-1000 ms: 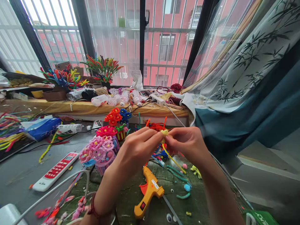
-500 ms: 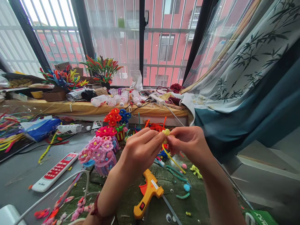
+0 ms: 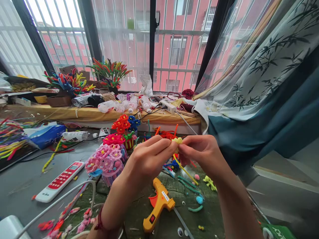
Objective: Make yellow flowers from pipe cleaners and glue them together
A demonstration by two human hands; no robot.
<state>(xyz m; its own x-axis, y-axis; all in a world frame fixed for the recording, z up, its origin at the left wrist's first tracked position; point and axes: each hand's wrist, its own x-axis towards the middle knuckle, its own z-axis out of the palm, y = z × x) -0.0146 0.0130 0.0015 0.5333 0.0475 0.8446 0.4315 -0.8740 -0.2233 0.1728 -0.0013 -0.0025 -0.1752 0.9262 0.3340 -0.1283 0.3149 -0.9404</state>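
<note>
Both hands meet over the dark green tabletop, pinching one small pale-yellow piece of fuzzy pipe cleaner (image 3: pixel 177 140). My left hand (image 3: pixel 148 157) is closed on its left side, and my right hand (image 3: pixel 201 149) has thumb and forefinger closed on its right. A thin yellow stem (image 3: pixel 184 170) slants down to the right from beneath the fingers. Below the hands lies a yellow hot glue gun (image 3: pixel 159 205) with a grey glue stick (image 3: pixel 183 221) in line with it. The fingertips partly hide the yellow piece.
Pink pipe-cleaner flowers (image 3: pixel 107 157) stand left of my hands, near a red-and-white remote control (image 3: pixel 59 182). Teal pipe-cleaner pieces (image 3: pixel 188 184), a blue pompom (image 3: pixel 199 199) and googly eyes (image 3: pixel 180 231) lie at right. A white cable (image 3: pixel 57 202) crosses the lower left.
The pale-yellow piece shows slightly more between the fingertips. Both hands keep nearly the same pose, and the whole view has shifted slightly.
</note>
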